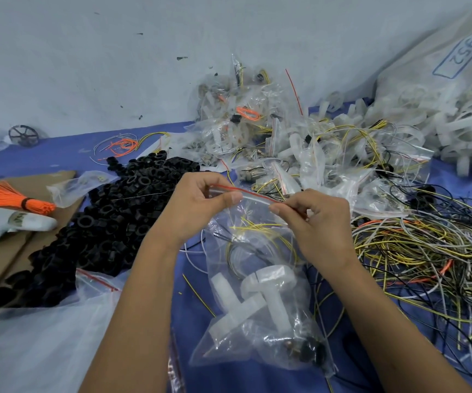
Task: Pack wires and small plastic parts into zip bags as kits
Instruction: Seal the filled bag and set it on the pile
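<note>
A clear zip bag [260, 316] with a red seal strip hangs between my hands above the blue table. Inside it lie white plastic parts [257, 299], yellow and black wires and small dark pieces at the bottom. My left hand [197, 205] pinches the left end of the seal strip between thumb and fingers. My right hand [317, 222] pinches the right end of the same strip. The strip runs nearly straight between the two pinches.
A heap of black plastic rings [107, 222] lies to the left, with an orange wire bundle [13, 198] and a white controller [5, 222] on cardboard. Packed bags [257, 131] pile up behind. Loose wires [427, 256] spread on the right. Empty zip bags [59, 336] lie lower left.
</note>
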Tool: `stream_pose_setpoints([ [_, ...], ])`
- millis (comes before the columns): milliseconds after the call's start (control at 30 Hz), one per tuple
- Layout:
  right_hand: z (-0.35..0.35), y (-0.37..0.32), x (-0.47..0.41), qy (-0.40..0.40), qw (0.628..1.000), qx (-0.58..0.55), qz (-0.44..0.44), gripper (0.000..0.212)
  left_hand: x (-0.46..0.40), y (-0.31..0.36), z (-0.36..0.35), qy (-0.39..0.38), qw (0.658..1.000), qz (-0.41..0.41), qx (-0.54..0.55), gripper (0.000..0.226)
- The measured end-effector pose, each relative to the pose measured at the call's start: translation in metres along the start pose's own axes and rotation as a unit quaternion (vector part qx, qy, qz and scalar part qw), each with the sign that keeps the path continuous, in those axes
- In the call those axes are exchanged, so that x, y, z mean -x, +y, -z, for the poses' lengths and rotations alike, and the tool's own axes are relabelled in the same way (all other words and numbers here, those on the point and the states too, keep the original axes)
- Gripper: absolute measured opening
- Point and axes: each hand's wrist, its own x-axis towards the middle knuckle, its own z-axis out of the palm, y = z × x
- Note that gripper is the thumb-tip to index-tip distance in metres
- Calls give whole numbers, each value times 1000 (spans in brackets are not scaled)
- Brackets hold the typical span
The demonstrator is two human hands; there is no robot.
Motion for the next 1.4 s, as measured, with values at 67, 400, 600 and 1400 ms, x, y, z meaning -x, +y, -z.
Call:
stream_pose_setpoints([
  [67,1,-1,0,7,999,-30,-18,28,3,-1,-2,-10,998,51,30,3],
  [400,10,2,-2,99,994,17,-45,57,16,-7,-1,-142,965,210,61,27],
  [600,12,-2,0,135,988,-55,-61,57,17,-2,3,-167,955,197,144,33],
  [1400,-5,-25,8,-219,895,-287,-261,33,-14,5,-16,207,898,176,347,41],
])
